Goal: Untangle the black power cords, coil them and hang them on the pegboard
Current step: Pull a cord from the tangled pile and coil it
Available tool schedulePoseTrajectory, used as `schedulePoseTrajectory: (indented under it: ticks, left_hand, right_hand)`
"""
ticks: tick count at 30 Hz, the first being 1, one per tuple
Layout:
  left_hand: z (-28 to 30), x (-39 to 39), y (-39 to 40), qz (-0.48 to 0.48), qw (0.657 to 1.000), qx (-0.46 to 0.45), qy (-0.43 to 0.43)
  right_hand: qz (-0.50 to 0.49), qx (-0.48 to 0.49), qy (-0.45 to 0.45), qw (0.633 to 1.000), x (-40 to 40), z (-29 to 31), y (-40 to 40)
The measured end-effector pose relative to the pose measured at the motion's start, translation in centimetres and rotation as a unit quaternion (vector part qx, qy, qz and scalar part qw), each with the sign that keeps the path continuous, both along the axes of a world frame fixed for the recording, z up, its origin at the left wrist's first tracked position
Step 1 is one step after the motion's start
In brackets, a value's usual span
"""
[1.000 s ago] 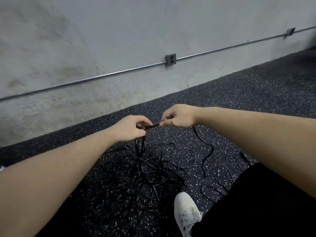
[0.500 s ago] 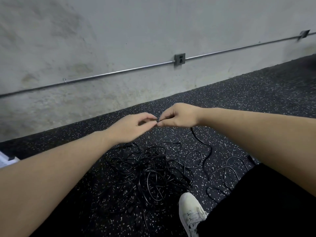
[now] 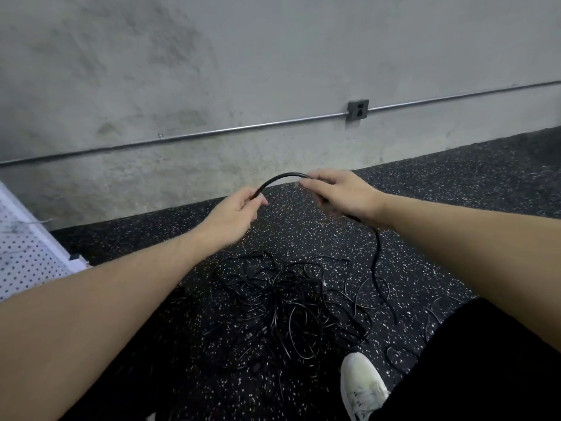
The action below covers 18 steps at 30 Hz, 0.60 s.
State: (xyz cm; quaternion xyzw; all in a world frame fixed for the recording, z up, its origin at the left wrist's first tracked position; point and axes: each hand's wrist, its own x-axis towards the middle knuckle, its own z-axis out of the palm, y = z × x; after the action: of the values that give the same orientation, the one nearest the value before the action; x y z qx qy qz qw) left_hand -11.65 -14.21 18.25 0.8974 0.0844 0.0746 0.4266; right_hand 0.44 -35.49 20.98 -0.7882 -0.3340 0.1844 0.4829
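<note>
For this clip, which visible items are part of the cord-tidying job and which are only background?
Job items:
- held cord, arched between left hand and right hand
- tangled cords on the floor
- pegboard, at left edge

Background:
- wall outlet
- conduit pipe
- white shoe
- speckled floor

2 hands [image 3: 235, 212], 1 shoe [image 3: 361, 382], 1 pegboard [image 3: 27, 259]

The person's forearms are bare, with black trousers [image 3: 473, 369] and a white laced sneaker [image 3: 361, 384].
</note>
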Motion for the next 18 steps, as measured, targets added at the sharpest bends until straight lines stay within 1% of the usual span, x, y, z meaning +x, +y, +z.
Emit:
schedulePoseTrajectory:
  ticks: [2, 4, 7, 9, 11, 13, 16, 18]
  left_hand:
    - [-0.4, -0.8, 0.6, -0.016, 1.0, -0.011, 0.024]
    - [-0.6, -1.4, 0.9, -0.019, 0.999, -0.024, 0.043]
    - [-0.2, -2.4, 1.3, 0.005, 0.998, -0.058, 0.032]
    - [0.1, -2.8, 1.5, 0.029, 0.998, -0.059, 0.025]
    - [0.2, -3.0, 1.4, 0.046, 0.992, -0.119, 0.011]
    - [0.2, -3.0, 1.6, 0.066, 0.982, -0.176, -0.009]
    - [0.1, -3.1, 2.4, 0.086, 0.977, -0.196, -0.02]
    - [0.1, -3.5, 3.0, 0.083, 0.975, -0.206, -0.012]
  right_hand:
    - [0.0, 0.035, 0.026, 0.999, -0.4, 0.3, 1.7]
    - [-0.001, 0.05, 0.045, 0.998, -0.9, 0.4, 3.5]
    - [0.0, 0.041, 0.041, 0.998, -1.4, 0.1, 6.2]
    - [-0.013, 0.05, 0.065, 0.997, -1.8, 0.0, 8.0]
    - [-0.041, 0.078, 0.112, 0.99, -2.3, 0.1, 10.0]
    - [-0.061, 0.129, 0.155, 0.978, -3.0, 0.3, 12.1]
    - [-0.07, 0.194, 0.241, 0.948, -4.2, 1.0, 14.9]
    - [-0.054, 0.207, 0.307, 0.927, -4.9, 1.3, 16.3]
